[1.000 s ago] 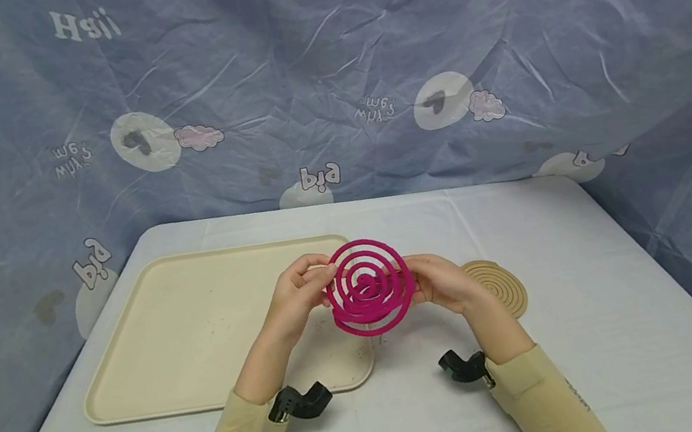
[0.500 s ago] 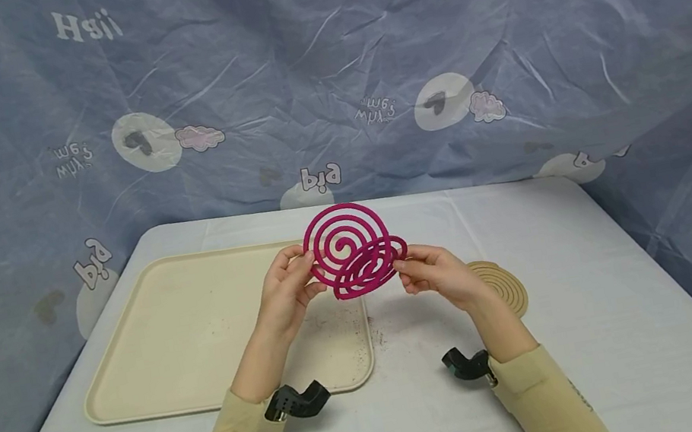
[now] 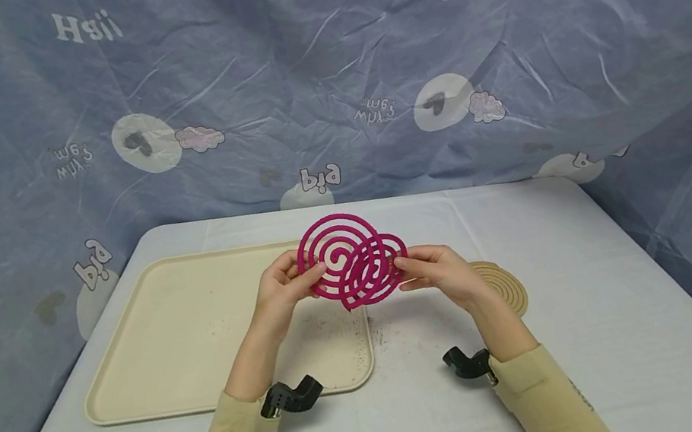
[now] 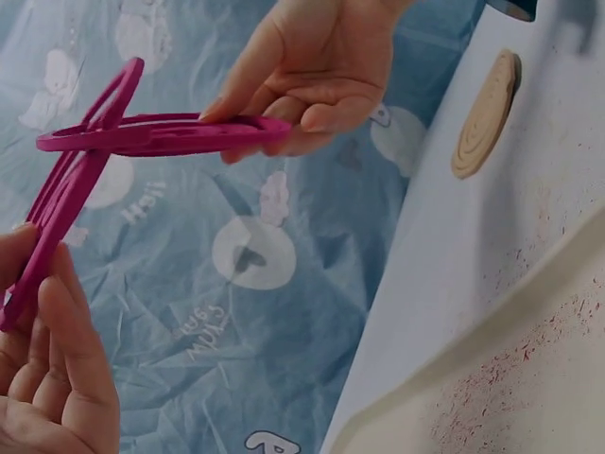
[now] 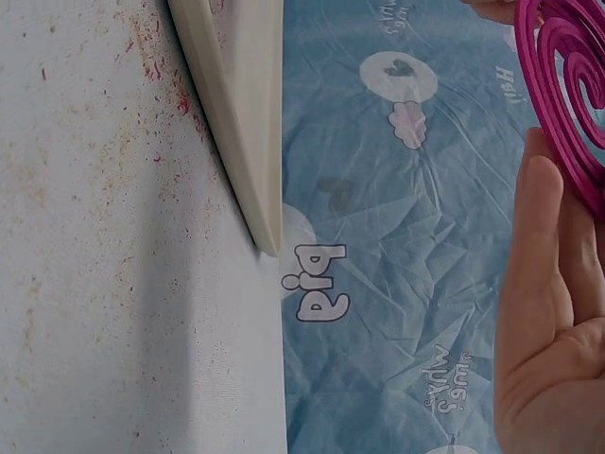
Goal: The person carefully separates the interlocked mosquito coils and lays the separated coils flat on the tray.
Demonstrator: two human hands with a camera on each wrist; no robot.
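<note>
Two magenta mosquito coils cross each other in the air above the table, in the head view. By its left edge, my left hand pinches the left coil, which faces the camera. The right coil lies across it at a steep angle, and my right hand pinches its outer rim between thumb and fingers. From the left wrist view, the coils look interlocked where they meet. A tan coil lies flat on the table, partly hidden behind my right forearm.
A cream tray lies on the left of the white table. Reddish crumbs are scattered near its right edge and on the cloth beside it. A blue printed curtain hangs behind the table.
The coils were nearly stacked facing the camera; they rose, then came slightly down, and now spread apart sideways at an angle. My left hand shifted a little left.
</note>
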